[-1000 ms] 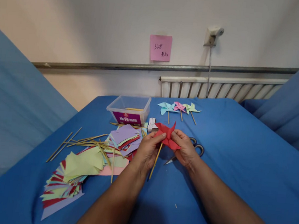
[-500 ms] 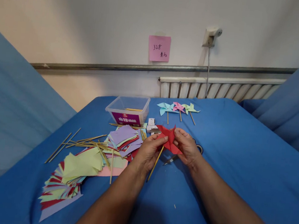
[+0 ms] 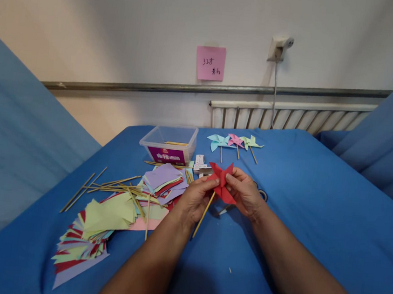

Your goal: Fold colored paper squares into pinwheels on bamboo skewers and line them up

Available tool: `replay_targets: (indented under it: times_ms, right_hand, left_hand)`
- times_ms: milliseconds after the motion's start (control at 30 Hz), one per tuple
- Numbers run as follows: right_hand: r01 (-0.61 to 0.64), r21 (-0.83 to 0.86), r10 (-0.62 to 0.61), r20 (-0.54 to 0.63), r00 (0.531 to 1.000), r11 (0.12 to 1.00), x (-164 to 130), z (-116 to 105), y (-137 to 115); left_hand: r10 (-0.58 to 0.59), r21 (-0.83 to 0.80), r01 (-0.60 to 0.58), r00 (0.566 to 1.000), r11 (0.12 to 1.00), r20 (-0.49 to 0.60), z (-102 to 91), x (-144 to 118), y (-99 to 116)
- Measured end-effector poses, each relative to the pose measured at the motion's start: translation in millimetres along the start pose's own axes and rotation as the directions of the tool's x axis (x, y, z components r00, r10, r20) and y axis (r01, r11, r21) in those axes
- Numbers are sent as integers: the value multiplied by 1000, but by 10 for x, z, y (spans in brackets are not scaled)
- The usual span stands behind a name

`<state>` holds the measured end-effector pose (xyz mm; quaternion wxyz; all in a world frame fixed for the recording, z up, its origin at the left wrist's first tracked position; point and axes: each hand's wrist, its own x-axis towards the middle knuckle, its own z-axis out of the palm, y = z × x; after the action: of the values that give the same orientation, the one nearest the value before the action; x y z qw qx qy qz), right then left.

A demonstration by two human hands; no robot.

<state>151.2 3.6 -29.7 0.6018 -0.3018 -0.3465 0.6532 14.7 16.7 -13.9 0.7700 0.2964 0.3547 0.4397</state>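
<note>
Above the blue table, a red paper pinwheel (image 3: 225, 195) is held between both hands. My left hand (image 3: 196, 196) pinches its left side, thumb on the paper near the centre. My right hand (image 3: 244, 192) is closed on its right side, thumb pressing a folded blade near the middle. A thin wooden stick (image 3: 204, 215) slants down from behind the pinwheel, beside my left fingers; its upper end is hidden. Partly covered by my right hand, a pair of scissors (image 3: 225, 210) lies on the table behind.
Finished blue (image 3: 218, 142), pink (image 3: 235, 141) and green pinwheels (image 3: 252, 142) lie at the back. A clear plastic box (image 3: 167, 154) stands left of them, near small white boxes (image 3: 200, 160). Loose sticks (image 3: 118, 188) and paper stacks (image 3: 108, 217) spread over the left side.
My right thumb has shifted left and inward over the pinwheel's middle, and the red blades have turned slightly. My left hand keeps nearly the same grip.
</note>
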Motion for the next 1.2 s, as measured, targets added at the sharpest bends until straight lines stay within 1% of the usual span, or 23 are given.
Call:
replay_targets:
  times_ms: [133, 300, 467, 600, 733, 967, 1033, 1133, 1200]
  right_hand:
    - [5, -26, -4, 63, 998, 1000, -2, -21, -57]
    - [34, -110, -29, 47, 998, 993, 4, -52, -102]
    - [17, -71, -8, 116, 993, 997, -16, -65, -132]
    - [51, -80, -43, 99, 994, 995, 1, -82, -142]
    - [33, -61, -25, 119, 993, 998, 17, -82, -136]
    - [17, -8, -16, 128, 992, 1000, -4, -44, -108]
    - [19, 22, -22, 114, 993, 1000, 6, -52, -90]
    - [13, 52, -17, 86, 996, 999, 30, -78, -62]
    - [13, 43, -15, 61, 998, 999, 41, -87, -47]
  left_hand:
    - [-65, -20, 66, 998, 998, 27, 10, -29, 29]
    - [-55, 33, 53, 997, 998, 45, 35, -62, 49]
    - [-58, 49, 55, 997, 997, 56, 49, -81, 51]
    - [-81, 33, 80, 996, 996, 49, 69, -99, 66]
    - [-117, 18, 117, 991, 993, 62, 85, -107, 79]
    - [-56, -6, 56, 996, 998, 66, 72, -89, 78]
    - [-17, 9, 17, 998, 1000, 59, 64, -79, 73]
    - [67, 49, -68, 998, 996, 23, 60, -61, 57]
    - [114, 77, -112, 993, 991, -23, 58, -46, 43]
